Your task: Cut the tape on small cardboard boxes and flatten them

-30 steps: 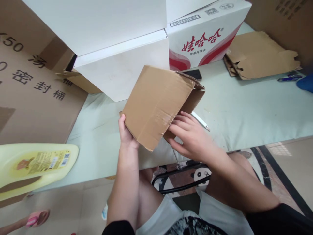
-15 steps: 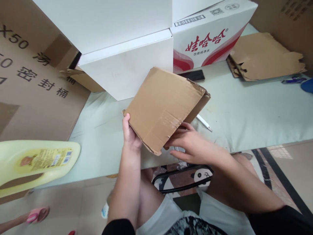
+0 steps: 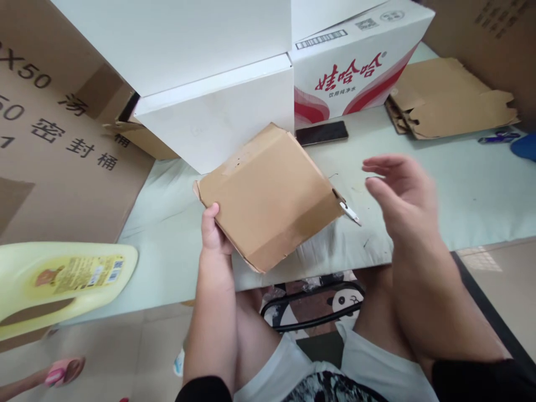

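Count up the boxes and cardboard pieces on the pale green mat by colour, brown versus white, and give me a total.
Brown: 2, the flattened brown cardboard box in the left hand and the flat brown cardboard stack.
White: 3, two plain white boxes and the red-printed white carton.
Total: 5.

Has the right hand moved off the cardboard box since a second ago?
Yes. The right hand has left the cardboard box and swung right, open in the air, away from the white box. The left hand alone grips the box.
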Available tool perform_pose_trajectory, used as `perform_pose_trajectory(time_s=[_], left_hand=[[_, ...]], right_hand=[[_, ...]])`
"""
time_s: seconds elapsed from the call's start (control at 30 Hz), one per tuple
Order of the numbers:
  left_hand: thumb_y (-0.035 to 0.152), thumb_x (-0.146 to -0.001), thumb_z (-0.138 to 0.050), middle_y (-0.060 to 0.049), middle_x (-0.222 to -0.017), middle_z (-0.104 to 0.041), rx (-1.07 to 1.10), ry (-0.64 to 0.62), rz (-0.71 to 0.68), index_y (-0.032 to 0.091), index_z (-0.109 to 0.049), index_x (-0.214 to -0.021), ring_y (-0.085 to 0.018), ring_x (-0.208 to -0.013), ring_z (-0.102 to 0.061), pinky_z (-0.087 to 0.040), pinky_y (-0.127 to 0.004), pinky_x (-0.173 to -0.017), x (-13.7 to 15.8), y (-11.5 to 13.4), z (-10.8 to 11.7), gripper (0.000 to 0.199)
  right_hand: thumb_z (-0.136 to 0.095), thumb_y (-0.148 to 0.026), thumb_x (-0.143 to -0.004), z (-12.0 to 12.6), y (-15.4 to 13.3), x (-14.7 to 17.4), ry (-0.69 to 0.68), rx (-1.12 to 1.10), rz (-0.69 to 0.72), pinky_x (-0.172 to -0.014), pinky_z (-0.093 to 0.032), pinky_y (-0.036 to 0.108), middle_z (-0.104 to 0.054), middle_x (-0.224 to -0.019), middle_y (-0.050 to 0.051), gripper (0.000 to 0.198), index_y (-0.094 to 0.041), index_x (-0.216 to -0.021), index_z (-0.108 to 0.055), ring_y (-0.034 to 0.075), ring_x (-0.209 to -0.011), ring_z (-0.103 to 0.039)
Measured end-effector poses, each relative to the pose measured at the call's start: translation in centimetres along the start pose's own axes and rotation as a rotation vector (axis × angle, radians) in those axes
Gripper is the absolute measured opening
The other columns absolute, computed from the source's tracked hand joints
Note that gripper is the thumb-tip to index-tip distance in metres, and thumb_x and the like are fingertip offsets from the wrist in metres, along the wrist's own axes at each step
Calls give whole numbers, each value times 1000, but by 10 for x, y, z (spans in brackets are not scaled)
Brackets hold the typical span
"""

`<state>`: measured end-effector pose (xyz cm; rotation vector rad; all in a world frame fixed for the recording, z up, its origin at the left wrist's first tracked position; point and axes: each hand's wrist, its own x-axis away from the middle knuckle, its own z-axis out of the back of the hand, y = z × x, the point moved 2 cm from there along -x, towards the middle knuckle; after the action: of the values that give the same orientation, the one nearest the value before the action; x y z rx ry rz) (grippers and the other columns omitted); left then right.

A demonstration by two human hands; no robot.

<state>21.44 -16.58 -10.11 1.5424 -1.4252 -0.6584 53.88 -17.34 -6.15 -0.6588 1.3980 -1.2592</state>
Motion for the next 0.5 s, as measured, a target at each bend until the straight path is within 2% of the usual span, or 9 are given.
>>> perform_pose_trajectory(time_s=[0.1, 0.17, 0.27, 0.33, 0.43, 0.5], left_hand=[[58, -64, -80, -5, -94, -79, -12, -24, -29, 25, -70, -106, -37, -124, -67, -58, -44, -100, 3, 1, 1, 55], [60, -67, -77, -5, -97, -79, 3, -25, -17, 25, -69, -110, -36, -120, -68, -58, -44, -98, 7, 0, 1, 56], [58, -71, -73, -5, -102, -78, 56, -16, 35, 24, -69, -114, -33, -110, -71, -58, -43, -95, 13, 0, 2, 55], [57, -72, -71, -4, -105, -78, 88, -26, 57, 24, -68, -114, -31, -106, -70, -57, -41, -94, 17, 1, 1, 53], [60, -74, -66, -2, -108, -77, 91, -82, 27, 25, -67, -111, -33, -114, -65, -56, -41, -91, 20, 4, -1, 51], [62, -72, -66, -2, -110, -76, 80, -113, -24, 27, -66, -110, -36, -124, -60, -56, -42, -92, 20, 6, -3, 52]], right_hand=[[-78, -50, -79, -9, 33, -6, -201, 14, -149, -104, -55, 58, -66, -139, 9, 52, -31, -125, -62, 33, -128, -64], [-79, -55, -77, -13, 45, -6, -290, -29, -232, -105, -55, 60, -59, -148, 11, 67, -32, -135, -55, 35, -130, -63], [-79, -58, -75, -16, 49, -5, -385, -81, -329, -100, -59, 56, -58, -147, 13, 80, -32, -144, -47, 33, -121, -67], [-80, -59, -72, -16, 47, -5, -415, -57, -386, -90, -63, 53, -61, -141, 14, 91, -31, -149, -41, 33, -113, -70], [-82, -62, -65, -17, 50, -4, -441, 39, -479, -66, -65, 47, -61, -138, 16, 108, -31, -155, -33, 33, -98, -72], [-85, -63, -62, -18, 54, -4, -464, 80, -501, -65, -64, 46, -61, -136, 17, 115, -29, -158, -31, 33, -97, -72]])
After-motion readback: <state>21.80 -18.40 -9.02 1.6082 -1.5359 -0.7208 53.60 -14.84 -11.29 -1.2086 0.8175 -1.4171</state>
